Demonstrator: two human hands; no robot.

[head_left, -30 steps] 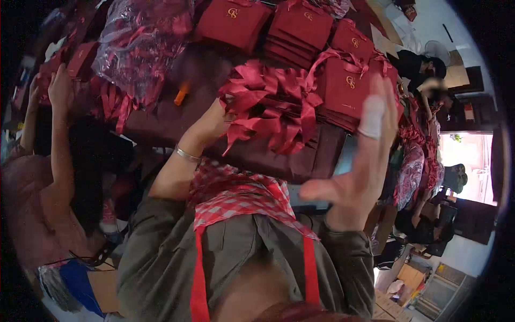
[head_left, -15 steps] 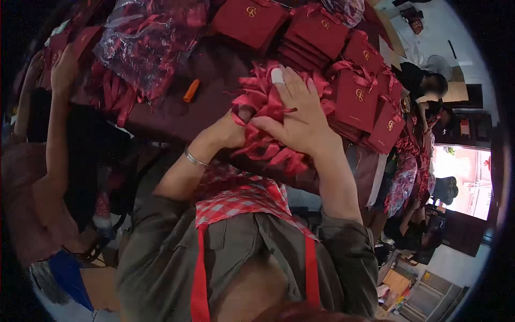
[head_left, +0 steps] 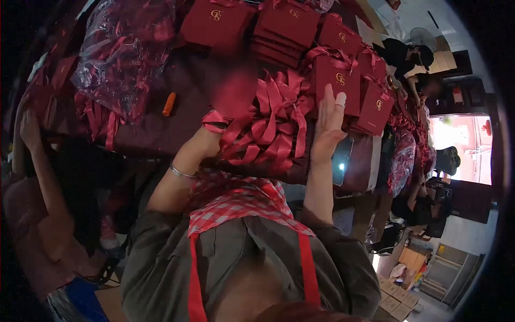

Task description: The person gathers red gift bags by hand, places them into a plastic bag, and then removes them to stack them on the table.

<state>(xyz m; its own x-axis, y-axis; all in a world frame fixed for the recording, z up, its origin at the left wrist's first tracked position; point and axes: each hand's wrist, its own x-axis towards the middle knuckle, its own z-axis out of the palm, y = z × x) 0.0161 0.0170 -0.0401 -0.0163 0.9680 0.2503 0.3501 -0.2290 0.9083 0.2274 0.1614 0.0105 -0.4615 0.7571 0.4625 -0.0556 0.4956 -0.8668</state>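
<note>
A heap of dark-red satin ribbons (head_left: 273,118) lies at the table's front edge, between my hands. My left hand (head_left: 208,138) is at its left side, with a ribbon passing over it. The fingers of that hand are hidden by the ribbons and a blurred red patch, so I cannot see what they hold. On the right, my right hand (head_left: 327,129) is raised beside the heap, its fingers stretched out and holding nothing. A white cover sits on one of its fingertips. Stacks of dark-red paper bags (head_left: 338,80) with gold lettering stand just beyond.
An orange tube-shaped object (head_left: 169,104) lies on the dark tablecloth. Clear plastic (head_left: 126,53) wraps more ribboned bags at the back left. A phone (head_left: 343,161) with a bright spot lies right of my wrist. Another person's arm (head_left: 45,172) reaches in at the left.
My right hand has lifted off the ribbons and moved right, turning on edge. My left hand has shifted left. The ribbons now lie more spread out, and the whole view has shifted slightly.
</note>
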